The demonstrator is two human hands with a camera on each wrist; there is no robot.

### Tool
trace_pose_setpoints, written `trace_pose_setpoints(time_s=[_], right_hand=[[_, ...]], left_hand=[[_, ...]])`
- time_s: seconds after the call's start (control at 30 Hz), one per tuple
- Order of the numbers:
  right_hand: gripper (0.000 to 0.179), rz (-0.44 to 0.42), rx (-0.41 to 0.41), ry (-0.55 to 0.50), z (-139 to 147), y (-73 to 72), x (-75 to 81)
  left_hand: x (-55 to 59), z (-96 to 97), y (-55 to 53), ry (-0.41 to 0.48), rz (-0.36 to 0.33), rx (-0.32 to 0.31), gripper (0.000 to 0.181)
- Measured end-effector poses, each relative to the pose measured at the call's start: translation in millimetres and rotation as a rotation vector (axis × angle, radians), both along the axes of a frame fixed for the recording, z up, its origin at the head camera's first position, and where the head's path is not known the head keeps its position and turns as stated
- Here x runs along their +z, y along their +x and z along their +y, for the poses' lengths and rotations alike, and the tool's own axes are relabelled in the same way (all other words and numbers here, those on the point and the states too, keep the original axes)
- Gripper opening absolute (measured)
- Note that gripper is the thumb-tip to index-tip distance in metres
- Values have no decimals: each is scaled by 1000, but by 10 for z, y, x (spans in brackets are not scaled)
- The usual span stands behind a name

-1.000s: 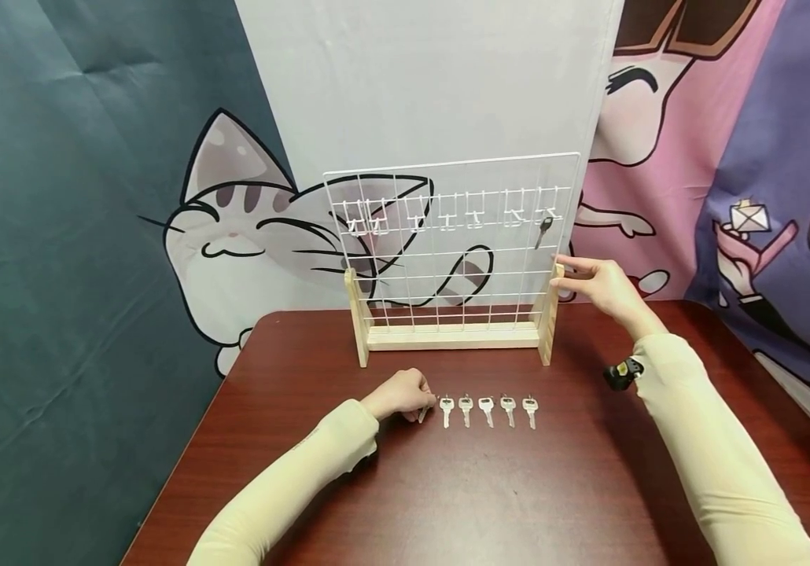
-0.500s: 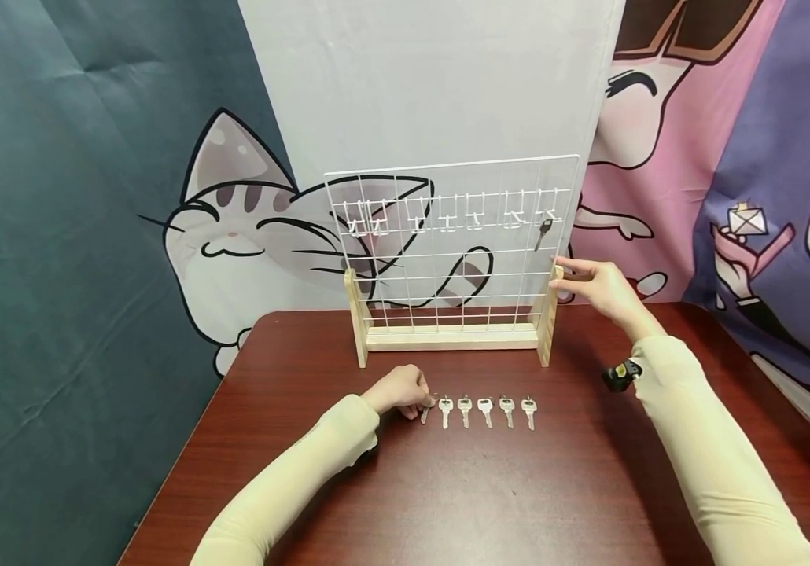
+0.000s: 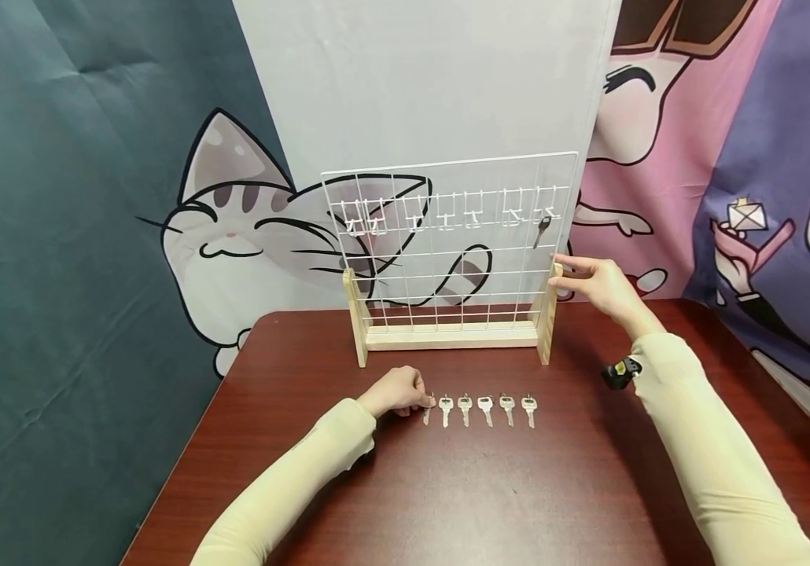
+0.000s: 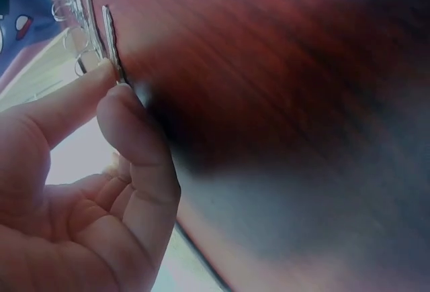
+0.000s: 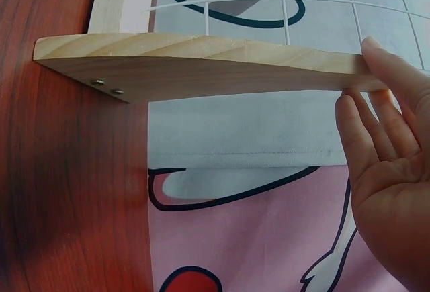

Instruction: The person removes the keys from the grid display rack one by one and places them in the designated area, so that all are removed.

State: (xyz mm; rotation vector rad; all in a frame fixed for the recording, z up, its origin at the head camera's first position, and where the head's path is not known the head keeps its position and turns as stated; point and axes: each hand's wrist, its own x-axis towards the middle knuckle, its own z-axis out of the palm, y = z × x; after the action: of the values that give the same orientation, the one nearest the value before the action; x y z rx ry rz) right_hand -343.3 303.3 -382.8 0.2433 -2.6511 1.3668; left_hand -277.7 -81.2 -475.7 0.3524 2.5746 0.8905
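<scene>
My left hand (image 3: 399, 391) pinches a silver key (image 3: 427, 417) between thumb and fingertip, low over the table at the left end of a row. The blade of that key (image 4: 110, 30) points away from the fingertips in the left wrist view. Several like keys (image 3: 485, 410), with small rings, lie to its right. My right hand (image 3: 606, 291) grips the top of the rack's right wooden post (image 5: 222, 70), thumb on one side and fingers on the other. White wire grid (image 3: 447, 163) rises between the two posts. One dark-headed key (image 3: 542, 228) hangs from the rightmost hook.
Several white hooks (image 3: 473, 218) line the upper grid. A wooden base bar (image 3: 452, 339) joins the posts near the back of the dark red table (image 3: 462, 495). Behind it hangs a printed cloth (image 3: 433, 71) with cartoon figures.
The pinched key has turned from a slant to nearly parallel with its neighbours, and more of it shows beside the left fingers. My right hand stays on the post.
</scene>
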Motion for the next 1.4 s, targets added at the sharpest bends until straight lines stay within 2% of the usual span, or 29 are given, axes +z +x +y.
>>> trace_pose_setpoints(time_s=[0.2, 0.4, 0.67, 1.0, 1.4], right_hand=[[62, 3, -11, 16, 6, 4, 7], [61, 6, -1, 12, -1, -6, -1], [61, -2, -23, 37, -11, -8, -14], [61, -6, 5, -20, -6, -14, -8], [63, -20, 7, -3, -8, 0, 9]], left_hand=[[-34, 0, 16, 51, 26, -37, 28], [-55, -1, 30, 93, 33, -72, 17], [-75, -19, 38, 122, 65, -103, 18], [-94, -28, 50, 207, 65, -75, 20], [-74, -13, 72, 205, 67, -99, 23]])
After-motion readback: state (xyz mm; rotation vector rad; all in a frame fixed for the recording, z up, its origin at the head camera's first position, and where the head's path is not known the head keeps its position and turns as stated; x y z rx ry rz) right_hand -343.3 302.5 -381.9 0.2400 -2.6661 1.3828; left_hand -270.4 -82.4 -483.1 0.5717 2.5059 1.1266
